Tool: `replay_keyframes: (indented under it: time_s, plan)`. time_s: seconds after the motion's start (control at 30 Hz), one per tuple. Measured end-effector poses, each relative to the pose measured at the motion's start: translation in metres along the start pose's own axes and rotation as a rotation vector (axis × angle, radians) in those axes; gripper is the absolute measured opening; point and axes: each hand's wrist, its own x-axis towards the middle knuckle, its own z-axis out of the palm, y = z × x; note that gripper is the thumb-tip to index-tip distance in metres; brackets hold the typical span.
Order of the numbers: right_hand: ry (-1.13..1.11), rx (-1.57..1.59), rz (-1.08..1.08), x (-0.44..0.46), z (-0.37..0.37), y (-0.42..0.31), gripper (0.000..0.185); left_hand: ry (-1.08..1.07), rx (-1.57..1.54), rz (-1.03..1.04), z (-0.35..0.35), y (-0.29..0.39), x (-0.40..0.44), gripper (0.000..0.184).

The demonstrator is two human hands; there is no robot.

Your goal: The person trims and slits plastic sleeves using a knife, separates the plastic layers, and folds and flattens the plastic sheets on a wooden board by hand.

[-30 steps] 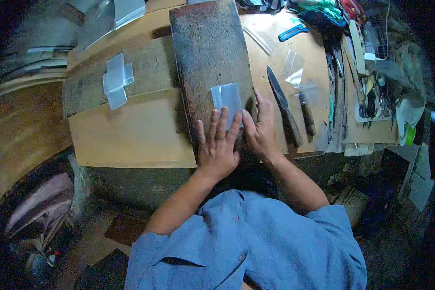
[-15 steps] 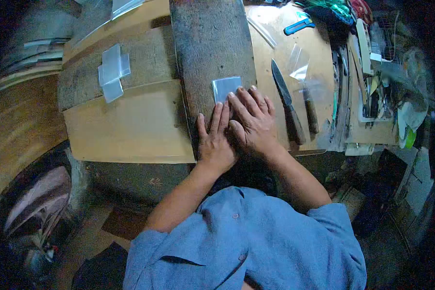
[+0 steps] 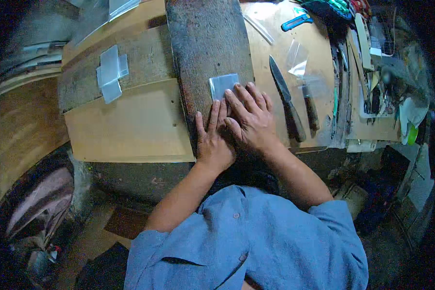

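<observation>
- The left hand (image 3: 215, 149) lies flat, fingers slightly spread, on the dark board (image 3: 205, 46).
- The right hand (image 3: 257, 124), also flat and open, overlaps the left; the 2 touch.
- The plastic piece (image 3: 223, 84) lies on the board, its near edge under fingertips.
- 1 knife (image 3: 281, 87) rests right of the board on the tabletop (image 3: 135, 128).
</observation>
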Motion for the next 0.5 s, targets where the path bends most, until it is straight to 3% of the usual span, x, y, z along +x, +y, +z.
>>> replay_keyframes:
  time_s: [0.23,0.33,0.37,0.5]
  plan:
    - [0.035,0.084,0.002,-0.009,-0.012,0.015,0.052,0.015,0.077,0.032,-0.001,-0.002,-0.001,0.071]
    - [0.231,0.164,0.155,-0.022,-0.028,0.044,0.042,0.013,-0.088,-0.027,-0.012,0.007,0.003,0.082]
    - [0.233,0.1,0.227,-0.026,-0.035,0.051,0.04,0.052,-0.083,-0.02,-0.011,0.007,0.002,0.09]
    - [0.247,-0.01,0.348,-0.047,-0.038,0.088,0.034,0.05,-0.089,0.0,-0.01,0.006,0.003,0.091]
